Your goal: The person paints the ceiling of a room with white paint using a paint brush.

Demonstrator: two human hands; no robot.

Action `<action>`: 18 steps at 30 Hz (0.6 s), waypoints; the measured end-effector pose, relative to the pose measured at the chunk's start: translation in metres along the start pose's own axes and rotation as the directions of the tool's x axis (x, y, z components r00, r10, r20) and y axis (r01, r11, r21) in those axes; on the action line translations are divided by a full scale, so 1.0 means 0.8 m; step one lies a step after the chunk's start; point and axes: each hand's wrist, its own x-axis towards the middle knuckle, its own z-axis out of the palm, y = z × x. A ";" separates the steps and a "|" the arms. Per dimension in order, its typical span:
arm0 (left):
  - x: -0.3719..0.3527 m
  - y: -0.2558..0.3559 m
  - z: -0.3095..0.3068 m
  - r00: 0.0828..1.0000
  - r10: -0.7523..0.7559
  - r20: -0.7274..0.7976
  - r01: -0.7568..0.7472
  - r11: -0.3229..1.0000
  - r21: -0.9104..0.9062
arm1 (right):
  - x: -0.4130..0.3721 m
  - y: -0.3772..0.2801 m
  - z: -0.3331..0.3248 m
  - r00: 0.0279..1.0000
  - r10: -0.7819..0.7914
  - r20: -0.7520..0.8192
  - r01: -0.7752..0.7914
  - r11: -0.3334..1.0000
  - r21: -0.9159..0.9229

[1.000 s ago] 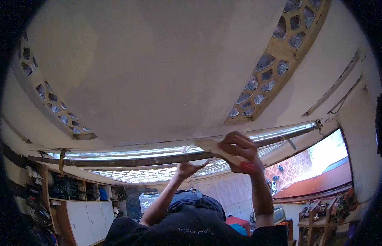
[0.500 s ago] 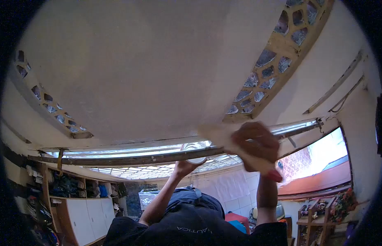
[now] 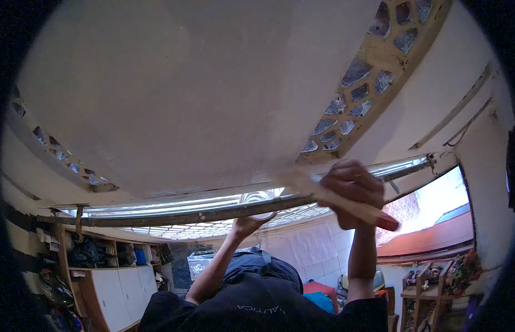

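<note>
My right hand [image 3: 354, 191] is closed round the handle of a paintbrush [image 3: 354, 207], a pale wooden one with a red end. Its head is smeared by motion and points left, overlapping the lower edge of a broad pale painted surface [image 3: 202, 99]. Lower and to the left, my left hand [image 3: 249, 226] grips a round whitish container [image 3: 258, 203] from below. A long dark rod [image 3: 174, 219] crosses in front of the container and partly hides it.
Bands of stone mosaic [image 3: 357, 91] flank the pale surface. Behind the rod is a window grille [image 3: 180, 232]. Low on the left stand white cabinets [image 3: 116, 296] with open shelves above. On the right are a bright window [image 3: 434, 207] and a wooden shelf [image 3: 429, 293] with ornaments.
My right hand has shifted a little right with the paintbrush, whose red end has also moved right. My left hand and the container have moved slightly left.
</note>
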 end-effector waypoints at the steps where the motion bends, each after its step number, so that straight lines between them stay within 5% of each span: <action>1: 0.003 0.002 -0.003 0.997 -0.053 0.057 0.053 0.999 0.007 | -0.016 0.006 0.009 0.994 0.041 0.106 -0.041 0.999 -0.003; 5: 0.006 -0.064 0.018 0.996 -0.046 0.072 0.053 0.993 -0.103 | -0.043 0.025 0.050 0.930 0.126 0.346 -0.116 0.992 -0.049; 9: 0.005 -0.067 0.018 0.977 -0.053 0.207 0.065 0.997 -0.050 | -0.022 0.030 0.038 0.986 -0.096 0.136 0.127 0.961 -0.246; 10: 0.005 -0.074 0.025 0.982 -0.001 0.190 0.091 0.880 -0.467 | -0.004 0.012 0.027 0.994 -0.106 0.028 0.109 0.947 -0.302; 12: 0.002 -0.083 0.034 0.988 0.030 0.152 0.105 0.590 -0.801 | 0.012 -0.008 0.012 0.979 -0.161 -0.124 0.105 0.923 -0.370; 13: 0.003 -0.071 0.026 0.984 0.047 0.170 0.006 0.955 -0.298 | 0.015 -0.014 0.006 0.981 -0.157 -0.118 0.104 0.925 -0.365; 16: 0.003 -0.023 0.003 0.987 0.018 0.163 -0.055 0.973 0.226 | 0.007 -0.015 0.007 1.000 0.011 -0.021 -0.011 0.999 -0.040; 18: 0.004 -0.015 -0.002 0.986 -0.064 0.152 0.046 0.992 0.115 | -0.023 0.010 0.021 0.979 0.048 0.200 -0.046 0.999 -0.013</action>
